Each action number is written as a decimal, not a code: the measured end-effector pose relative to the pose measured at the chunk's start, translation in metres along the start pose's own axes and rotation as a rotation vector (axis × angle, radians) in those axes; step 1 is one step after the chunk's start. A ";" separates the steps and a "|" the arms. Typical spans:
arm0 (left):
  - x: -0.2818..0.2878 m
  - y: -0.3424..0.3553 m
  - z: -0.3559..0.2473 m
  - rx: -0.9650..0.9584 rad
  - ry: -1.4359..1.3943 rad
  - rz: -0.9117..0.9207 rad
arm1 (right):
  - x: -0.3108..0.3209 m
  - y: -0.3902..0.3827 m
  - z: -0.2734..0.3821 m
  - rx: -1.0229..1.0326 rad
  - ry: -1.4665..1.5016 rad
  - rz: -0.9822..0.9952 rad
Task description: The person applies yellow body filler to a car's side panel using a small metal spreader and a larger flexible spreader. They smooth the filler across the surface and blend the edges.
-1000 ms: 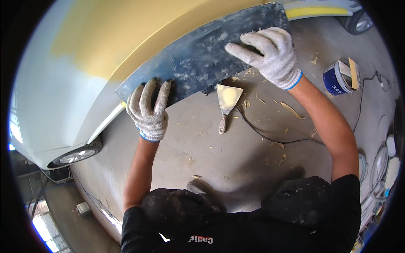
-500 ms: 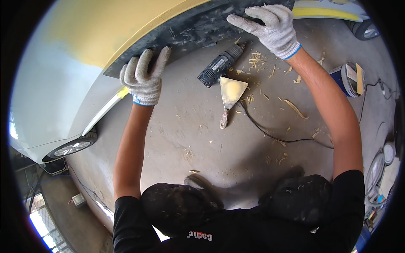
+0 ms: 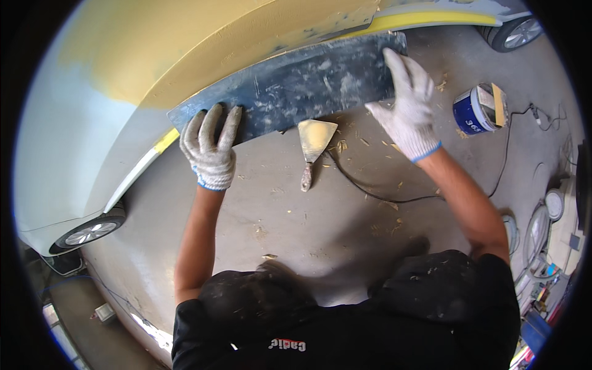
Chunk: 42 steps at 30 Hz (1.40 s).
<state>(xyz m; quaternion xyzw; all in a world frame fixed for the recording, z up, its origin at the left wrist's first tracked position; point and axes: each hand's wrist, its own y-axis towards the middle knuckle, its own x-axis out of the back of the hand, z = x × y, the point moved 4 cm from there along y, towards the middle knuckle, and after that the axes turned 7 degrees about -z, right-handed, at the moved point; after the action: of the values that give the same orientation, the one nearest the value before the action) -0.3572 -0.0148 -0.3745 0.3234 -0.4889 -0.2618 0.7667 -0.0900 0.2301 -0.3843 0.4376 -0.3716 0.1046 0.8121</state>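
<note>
A long, dark, flexible spreader sheet, smeared with pale marks, lies along the lower edge of a car body panel coated in yellow filler. At its left end my left hand, in a white knitted glove, grips it with the fingers over its face. My gloved right hand holds the right end, fingers along the short edge and thumb by the lower corner. Below the sheet a putty knife with yellow filler on its blade rests on the floor. The sheet hides the power drill.
A blue and white bucket with a tan strip across it stands at the right. A black cable crosses the floor among yellow shavings. Car wheels show at left and upper right. My knees are close below.
Both hands have brought the spreader sheet down and toward me, showing more of its face and the yellow filler edge above. The drill has gone out of sight behind it.
</note>
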 end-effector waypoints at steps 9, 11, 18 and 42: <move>0.027 -0.011 -0.006 -0.021 -0.027 0.068 | -0.005 -0.061 -0.038 -1.021 0.937 0.461; 0.026 -0.017 -0.009 -0.071 0.031 0.182 | -0.012 -0.048 -0.037 -0.926 0.952 0.350; 0.003 0.024 -0.015 -0.383 0.118 -0.022 | -0.047 0.054 -0.067 -0.634 0.724 0.025; -0.006 -0.003 0.002 -0.522 -0.032 0.140 | -0.132 0.013 -0.076 -0.571 0.853 -0.207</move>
<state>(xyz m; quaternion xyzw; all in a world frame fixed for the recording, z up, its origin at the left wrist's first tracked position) -0.3614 -0.0129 -0.3803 0.0760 -0.4381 -0.3303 0.8326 -0.1503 0.3177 -0.4938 0.1520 0.0236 0.0873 0.9842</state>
